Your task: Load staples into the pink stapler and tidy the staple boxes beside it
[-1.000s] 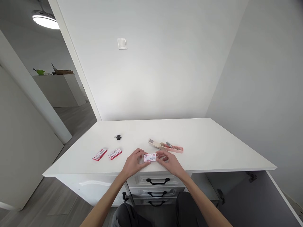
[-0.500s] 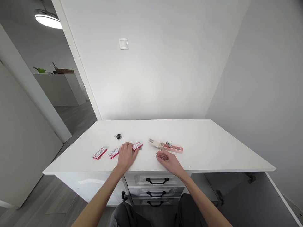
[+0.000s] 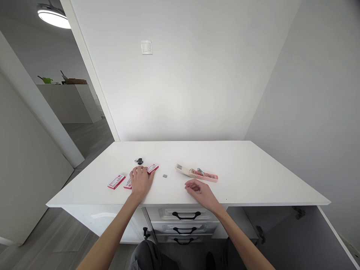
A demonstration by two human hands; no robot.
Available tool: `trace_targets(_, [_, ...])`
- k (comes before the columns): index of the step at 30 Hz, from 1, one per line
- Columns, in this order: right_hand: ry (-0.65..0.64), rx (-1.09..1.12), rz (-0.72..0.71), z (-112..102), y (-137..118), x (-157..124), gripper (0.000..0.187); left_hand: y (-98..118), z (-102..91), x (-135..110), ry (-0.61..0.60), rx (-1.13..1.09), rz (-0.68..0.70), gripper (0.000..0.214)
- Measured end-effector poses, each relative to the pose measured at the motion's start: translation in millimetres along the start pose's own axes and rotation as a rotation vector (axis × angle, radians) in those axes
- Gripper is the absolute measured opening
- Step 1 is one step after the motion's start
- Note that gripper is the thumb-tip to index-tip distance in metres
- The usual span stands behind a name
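Observation:
My left hand [image 3: 140,181] lies flat on the white desk [image 3: 253,176], fingers spread, its fingertips touching a small red-and-white box [image 3: 152,168]. Under the palm a second box [image 3: 128,184] shows only at its left end. A third box [image 3: 116,182] lies further left, apart from the hand. A small grey piece [image 3: 165,176] lies loose on the desk between my hands. My right hand [image 3: 199,189] rests near the front edge, fingers loosely curled and empty. Just beyond it lies an opened pink and beige stapler [image 3: 196,173].
A small black object [image 3: 138,161] sits behind the boxes. Drawers with black handles [image 3: 186,215] are under the desk front. Walls close in at the back and right. A doorway opens at the left.
My left hand carried the box from the middle over to the left and set it down by the other boxes. A small grey piece now lies where it passed. My right hand stayed put.

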State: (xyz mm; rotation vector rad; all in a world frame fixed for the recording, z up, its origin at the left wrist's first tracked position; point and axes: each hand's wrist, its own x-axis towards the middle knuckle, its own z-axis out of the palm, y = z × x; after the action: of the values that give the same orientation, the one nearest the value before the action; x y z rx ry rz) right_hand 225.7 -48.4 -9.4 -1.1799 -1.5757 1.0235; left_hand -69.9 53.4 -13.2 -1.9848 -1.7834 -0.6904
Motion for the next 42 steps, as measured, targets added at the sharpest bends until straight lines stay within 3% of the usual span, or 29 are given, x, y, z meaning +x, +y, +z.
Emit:
trace_targets(10, [0.01,0.002,0.01,0,-1,0,0.024,2,-1.5,-1,0.03,-0.045,-0.003,0.041])
trace_targets(16, [0.01,-0.004,0.005,1,0,0,0.024,11,-17.4,-8,-0.068,-0.297,0.327,0.034])
trace_targets(19, [0.012,-0.002,0.005,1,0,0,0.024,12,-17.2,-9,-0.15,-0.365,0.419,0.033])
trace_targets(23, [0.013,-0.003,0.004,0,-1,-1,0.023,16,-11.6,-6,-0.211,-0.405,0.402,0.026])
trace_targets(32, [0.031,0.038,-0.008,2,3,0,0.026,32,-12.0,-3,-0.181,-0.528,0.335,0.02])
trace_targets(36, [0.248,-0.009,-0.07,-12,13,-5,0.027,33,-19.6,-5,-0.194,-0.53,0.322,0.02])
trace_targets(39, [0.496,-0.258,-0.168,-41,28,-10,0.028,34,-22.2,-7,-0.181,-0.513,0.353,0.023])
trace_targets(42, [0.573,-0.402,-0.114,-73,45,-11,0.043,36,-21.2,-8,-0.156,-0.482,0.37,0.024])
